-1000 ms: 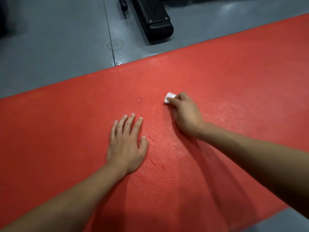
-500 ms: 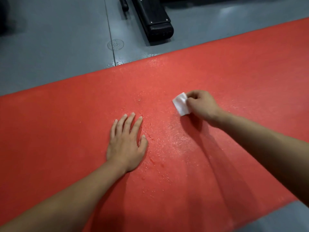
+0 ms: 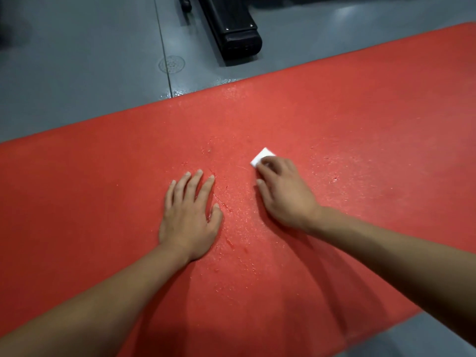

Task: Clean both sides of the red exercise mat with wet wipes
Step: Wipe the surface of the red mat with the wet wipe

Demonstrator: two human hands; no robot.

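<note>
Red foam exercise mat (image 3: 334, 119) lies flat on the grey floor (image 3: 77, 73), running from the left edge of the view up toward the far right, with a patch of wet sheen and droplets in its middle. The left hand (image 3: 189, 215) rests palm-down on the mat, fingers straight and slightly spread, holding nothing and apparently pinning the mat in place. The right hand (image 3: 283, 191) is just beside it to the right, fingers bent down over a small folded white wet wipe (image 3: 262, 156) and pressing it against the mat; only a corner of the wipe shows past the fingertips.

Wiping of this upper face looks to be under way, and the underside is presumably not yet done.

Risks from here, as I judge them: the wipe is small and mostly covered, so it could slip out from under the fingers or roll up on the textured surface, leaving bare fingers dragging across the mat. Pooled moisture may simply be smeared about rather than lifted. Liquid also shows on the floor at the far edge, so a wet mat could slide when flipped. A black bar-shaped piece of gym equipment (image 3: 231, 27) stands well apart beyond that edge.
</note>
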